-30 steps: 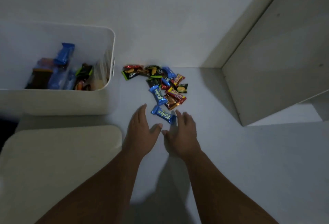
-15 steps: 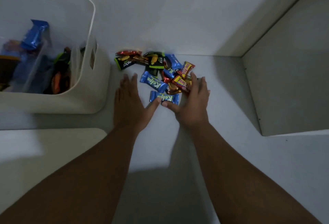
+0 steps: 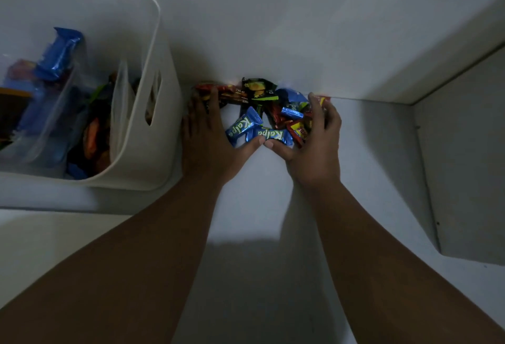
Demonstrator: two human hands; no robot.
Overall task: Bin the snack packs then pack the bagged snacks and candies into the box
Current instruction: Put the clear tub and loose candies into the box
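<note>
Both hands have gone from short of the candies (image 3: 262, 114) to flanking them, squeezing the pile tighter against the wall beside the bin (image 3: 166, 130). Left hand (image 3: 207, 138) fingers are straight, pressing 1 edge. Right hand (image 3: 318, 147) fingers are curled round the other (thumbs nearly touching). Scoop likely next, 0 lifted.
</note>
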